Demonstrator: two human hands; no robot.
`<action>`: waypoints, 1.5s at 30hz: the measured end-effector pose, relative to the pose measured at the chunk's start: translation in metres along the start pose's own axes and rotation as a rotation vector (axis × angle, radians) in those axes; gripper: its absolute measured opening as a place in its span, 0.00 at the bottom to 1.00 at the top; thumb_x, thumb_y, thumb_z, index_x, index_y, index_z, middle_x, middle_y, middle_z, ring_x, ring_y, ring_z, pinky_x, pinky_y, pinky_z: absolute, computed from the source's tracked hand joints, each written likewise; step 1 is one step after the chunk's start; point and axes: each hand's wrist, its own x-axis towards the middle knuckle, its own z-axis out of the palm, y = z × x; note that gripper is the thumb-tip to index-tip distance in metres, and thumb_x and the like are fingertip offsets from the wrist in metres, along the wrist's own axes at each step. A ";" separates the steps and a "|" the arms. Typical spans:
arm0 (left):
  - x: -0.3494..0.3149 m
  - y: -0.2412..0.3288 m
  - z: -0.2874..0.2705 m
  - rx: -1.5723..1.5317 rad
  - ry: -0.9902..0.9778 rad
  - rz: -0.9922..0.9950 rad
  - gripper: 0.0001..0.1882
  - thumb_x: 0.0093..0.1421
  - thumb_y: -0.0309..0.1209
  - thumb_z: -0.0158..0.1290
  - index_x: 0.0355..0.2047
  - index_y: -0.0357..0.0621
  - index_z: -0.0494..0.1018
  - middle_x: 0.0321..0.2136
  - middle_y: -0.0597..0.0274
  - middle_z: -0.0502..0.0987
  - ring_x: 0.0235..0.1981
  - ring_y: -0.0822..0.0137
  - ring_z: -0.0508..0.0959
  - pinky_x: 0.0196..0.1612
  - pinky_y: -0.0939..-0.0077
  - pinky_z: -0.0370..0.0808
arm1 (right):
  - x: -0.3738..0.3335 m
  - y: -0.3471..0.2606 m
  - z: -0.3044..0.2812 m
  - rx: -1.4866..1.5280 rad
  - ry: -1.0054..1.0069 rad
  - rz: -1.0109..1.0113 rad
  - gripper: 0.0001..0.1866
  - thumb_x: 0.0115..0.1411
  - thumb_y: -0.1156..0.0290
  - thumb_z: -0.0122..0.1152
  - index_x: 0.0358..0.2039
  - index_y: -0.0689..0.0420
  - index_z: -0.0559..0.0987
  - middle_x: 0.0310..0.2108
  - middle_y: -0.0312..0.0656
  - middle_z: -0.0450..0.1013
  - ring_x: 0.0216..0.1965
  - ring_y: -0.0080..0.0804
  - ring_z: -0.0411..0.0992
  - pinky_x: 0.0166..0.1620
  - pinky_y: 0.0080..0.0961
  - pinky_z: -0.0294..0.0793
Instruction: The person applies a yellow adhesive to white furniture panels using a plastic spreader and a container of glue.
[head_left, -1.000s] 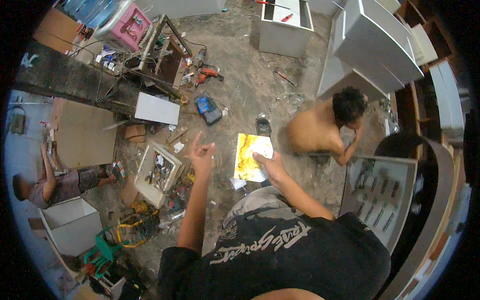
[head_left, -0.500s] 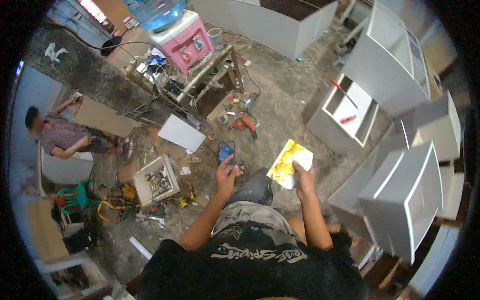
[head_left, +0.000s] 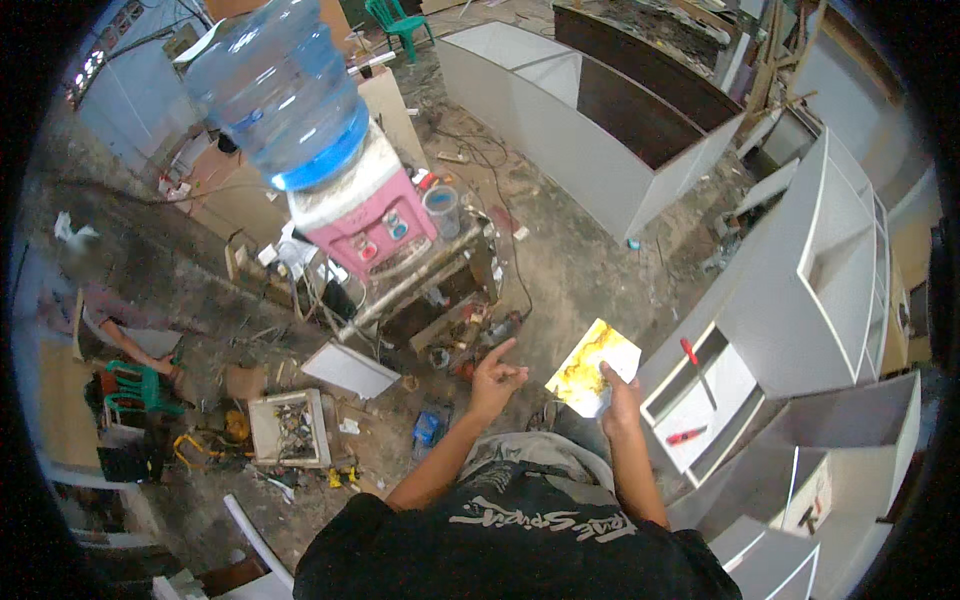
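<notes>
Holding yellow-white card (head_left: 583, 374): right hand (head_left: 622, 402); white cabinet (head_left: 690, 408) (screwdriver (head_left: 690, 351) on it) near.

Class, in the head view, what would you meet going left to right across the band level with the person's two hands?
Green chair → box of odds and ends → blue case → left hand → yellow-and-white flat piece in the right hand → long red-handled tool.

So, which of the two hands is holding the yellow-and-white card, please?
The right hand, its thumb over the card; the left hand looks empty, index finger extended.
</notes>
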 end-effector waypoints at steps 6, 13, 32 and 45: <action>0.163 0.020 0.024 0.031 -0.008 0.048 0.34 0.55 0.21 0.62 0.61 0.38 0.64 0.27 0.68 0.80 0.34 0.77 0.78 0.43 0.81 0.74 | 0.137 -0.065 0.068 -0.097 -0.031 0.087 0.19 0.58 0.77 0.63 0.49 0.63 0.73 0.45 0.41 0.76 0.44 0.34 0.76 0.48 0.32 0.75; 0.381 0.034 0.058 -0.182 0.129 -0.125 0.31 0.62 0.25 0.56 0.64 0.43 0.59 0.37 0.58 0.80 0.43 0.68 0.79 0.47 0.77 0.74 | 0.360 -0.146 0.171 -0.168 -0.167 0.085 0.20 0.57 0.77 0.63 0.51 0.63 0.72 0.46 0.43 0.75 0.46 0.35 0.75 0.49 0.33 0.75; 0.661 0.147 -0.022 -0.486 0.931 0.127 0.29 0.59 0.22 0.57 0.59 0.40 0.61 0.49 0.60 0.74 0.49 0.67 0.75 0.52 0.70 0.74 | 0.651 -0.087 0.582 -0.354 -0.695 0.662 0.17 0.56 0.69 0.61 0.45 0.62 0.74 0.40 0.44 0.76 0.38 0.38 0.78 0.43 0.37 0.79; 0.832 0.134 -0.070 -0.458 1.437 -0.002 0.24 0.58 0.21 0.58 0.54 0.36 0.64 0.40 0.59 0.75 0.40 0.71 0.75 0.39 0.79 0.73 | 0.868 -0.043 0.724 -0.965 -0.722 0.592 0.11 0.58 0.72 0.53 0.41 0.59 0.73 0.35 0.42 0.72 0.37 0.36 0.71 0.46 0.32 0.70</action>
